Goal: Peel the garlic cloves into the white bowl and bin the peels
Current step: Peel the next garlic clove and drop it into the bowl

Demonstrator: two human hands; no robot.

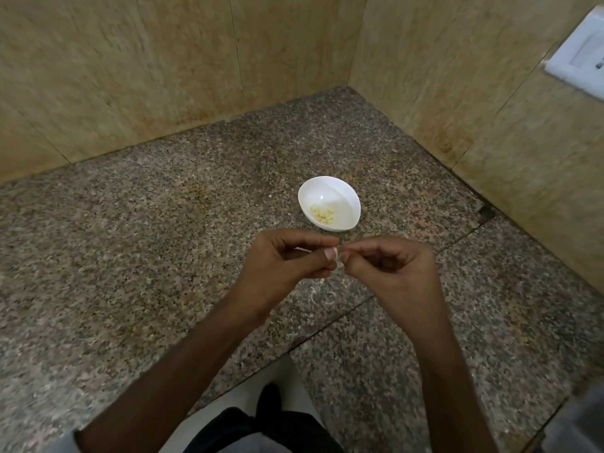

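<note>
A white bowl (340, 197) stands on the granite counter with several pale yellow peeled garlic cloves (323, 213) inside. Just in front of it, my left hand (287, 266) and my right hand (389, 266) meet fingertip to fingertip above the counter. Between them they pinch a small whitish garlic clove (338, 256), mostly hidden by the fingers. Thin white peel scraps (318, 287) lie on the counter below the hands.
The speckled granite counter (163, 240) fills a corner between beige stone walls (163, 70). A white wall socket (581, 57) sits at the upper right. The counter's front edge has a notch where my dark trouser leg and foot (261, 416) show.
</note>
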